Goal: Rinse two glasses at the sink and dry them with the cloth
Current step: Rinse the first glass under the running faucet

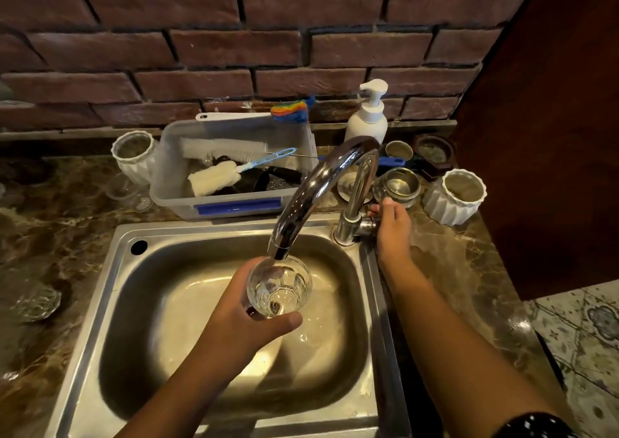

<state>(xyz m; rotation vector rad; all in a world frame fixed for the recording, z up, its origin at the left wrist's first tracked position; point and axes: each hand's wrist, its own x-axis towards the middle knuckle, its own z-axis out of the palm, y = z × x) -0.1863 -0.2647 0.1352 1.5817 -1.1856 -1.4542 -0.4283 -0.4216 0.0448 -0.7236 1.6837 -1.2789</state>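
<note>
With my left hand [248, 318] wrapped round the clear round glass [279, 287] under the curved chrome tap [311, 189] over the steel sink [201, 230] and my right hand [391, 231] gripping the tap's lever [367, 225], I judge I'm only rinsing glass one; the second and all drying remain.

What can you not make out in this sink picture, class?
- Head view: the tap handle, mostly covered by the right hand.
- Head view: any water flow, because the spout tip overlaps the mouth of the glass held by the left hand.
- Head view: the drying cloth, seen nowhere in frame.
</note>
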